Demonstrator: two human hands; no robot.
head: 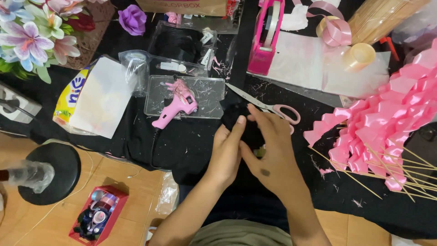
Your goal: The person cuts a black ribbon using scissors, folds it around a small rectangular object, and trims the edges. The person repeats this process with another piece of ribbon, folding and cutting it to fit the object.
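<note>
My left hand [226, 152] and my right hand [269, 152] are together over a black cloth [191, 146], both pinching a small piece of black fabric [248, 132] between the fingers. A bit of green shows under it between the hands. Pink-handled scissors [273, 108] lie just beyond my right fingers. A pink glue gun [176, 105] rests on a clear plastic tray [209, 98] to the upper left of my hands.
Folded pink ribbon pieces on wooden skewers [387, 127] lie at the right. A pink tape dispenser [266, 38], ribbon rolls [337, 29], artificial flowers [36, 32], a power strip [16, 107], a black lamp base [50, 171] and a red box of spools [98, 214] surround the work area.
</note>
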